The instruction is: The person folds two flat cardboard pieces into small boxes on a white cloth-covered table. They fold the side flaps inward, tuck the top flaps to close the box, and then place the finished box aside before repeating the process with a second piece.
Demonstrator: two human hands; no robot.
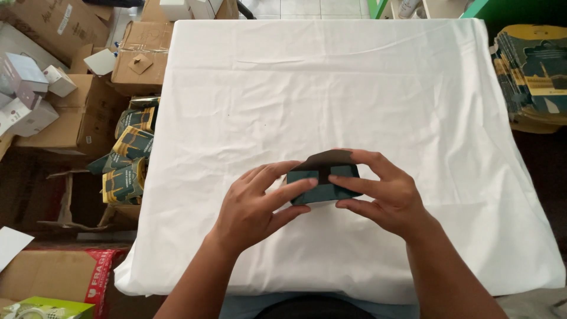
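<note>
A small dark teal carton (322,178) with a dark flap raised at its top is held just above the white cloth of the table (331,88). My left hand (260,201) grips its left side, thumb and fingers wrapped over the front. My right hand (378,192) holds the right side, index finger laid across the front and the other fingers curled behind the flap. The hands hide much of the box.
Brown cardboard boxes (139,56) and small white and grey boxes (23,88) are piled on the floor at left. Teal-and-yellow flat cartons (127,162) stand in an open box by the table's left edge. A stack of similar flat cartons (534,74) lies at right.
</note>
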